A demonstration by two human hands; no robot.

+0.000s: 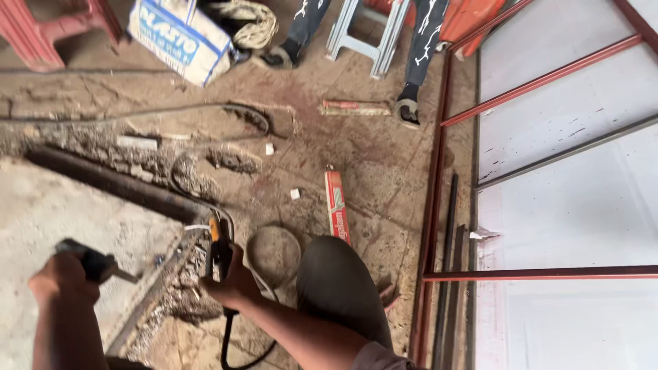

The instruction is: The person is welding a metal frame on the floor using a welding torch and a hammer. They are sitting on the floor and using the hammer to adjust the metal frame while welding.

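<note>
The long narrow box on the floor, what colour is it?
Red box, with white lettering, in the head view.

I saw the welding electrode holder gripped in my right hand: a dark handle with an orange-yellow head, standing nearly upright, head pointing away from me towards the dark metal bar on the floor. Its black cable ran down from the handle and curled across the dirt. My left hand was closed around a dark-handled tool, its end angled right over the rubble.
</note>
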